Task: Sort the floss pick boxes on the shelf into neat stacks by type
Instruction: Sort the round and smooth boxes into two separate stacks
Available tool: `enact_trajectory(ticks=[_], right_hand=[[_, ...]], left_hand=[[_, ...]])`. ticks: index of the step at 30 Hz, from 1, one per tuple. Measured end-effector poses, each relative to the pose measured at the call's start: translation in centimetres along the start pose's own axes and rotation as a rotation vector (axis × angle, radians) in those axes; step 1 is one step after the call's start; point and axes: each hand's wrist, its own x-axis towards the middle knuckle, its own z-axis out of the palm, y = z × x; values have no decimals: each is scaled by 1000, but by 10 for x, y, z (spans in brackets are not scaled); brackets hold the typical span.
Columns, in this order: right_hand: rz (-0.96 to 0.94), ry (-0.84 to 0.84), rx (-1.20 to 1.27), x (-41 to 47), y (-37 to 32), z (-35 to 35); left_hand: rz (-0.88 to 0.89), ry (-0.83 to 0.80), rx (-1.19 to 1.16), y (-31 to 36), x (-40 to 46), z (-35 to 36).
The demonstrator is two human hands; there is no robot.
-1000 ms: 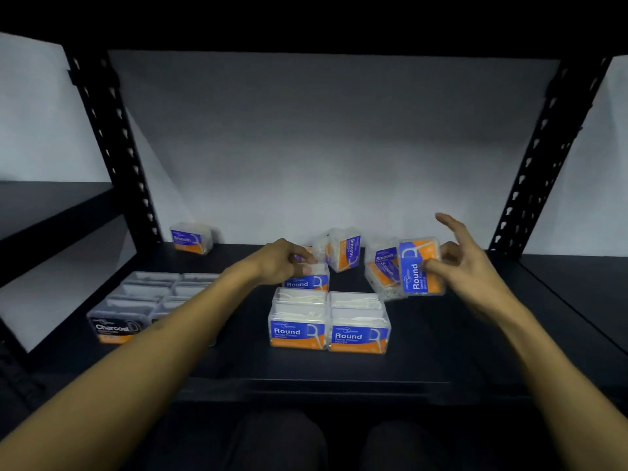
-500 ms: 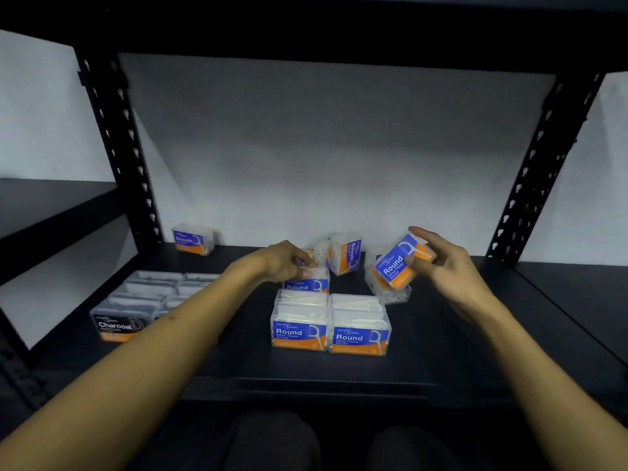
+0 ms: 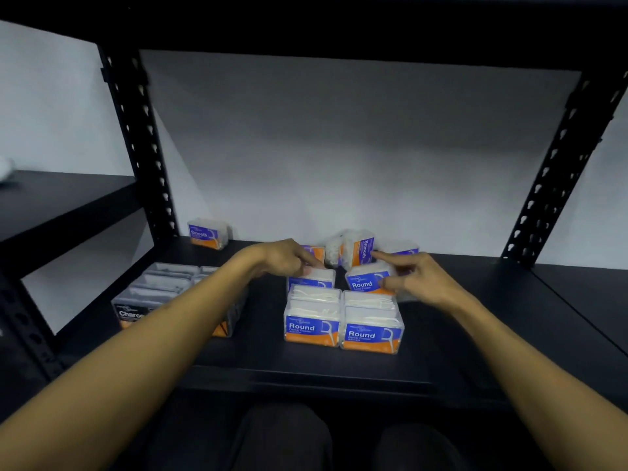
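On the shelf (image 3: 441, 351), behind two front Round boxes (image 3: 343, 321), the right hand (image 3: 418, 277) grips a Round box (image 3: 365, 280), lowering it beside one the left hand (image 3: 289, 258) pinches steady, seemingly forming a second row.

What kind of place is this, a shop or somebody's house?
Probably a shop's stockroom or storage area, not a home. The black metal shelf has punched steel posts, and it holds many identical floss pick boxes, some labelled Round, against a bare white wall.
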Motion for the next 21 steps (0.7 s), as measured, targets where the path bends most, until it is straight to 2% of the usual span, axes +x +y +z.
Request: enact_trajectory(ticks=[5, 9, 14, 17, 21], right_hand=[[18, -81, -98, 2, 1, 3], [30, -16, -126, 5, 1, 5], [28, -70, -394, 0, -7, 21], [-24, -9, -511, -4, -6, 35], [-68, 45, -413, -9, 1, 48]], left_hand=[[-21, -24, -64, -2, -8, -2], [-3, 20, -81, -2, -10, 2], [20, 51, -89, 0, -10, 12], [42, 76, -112, 1, -12, 18], [40, 131, -228, 0, -16, 29]])
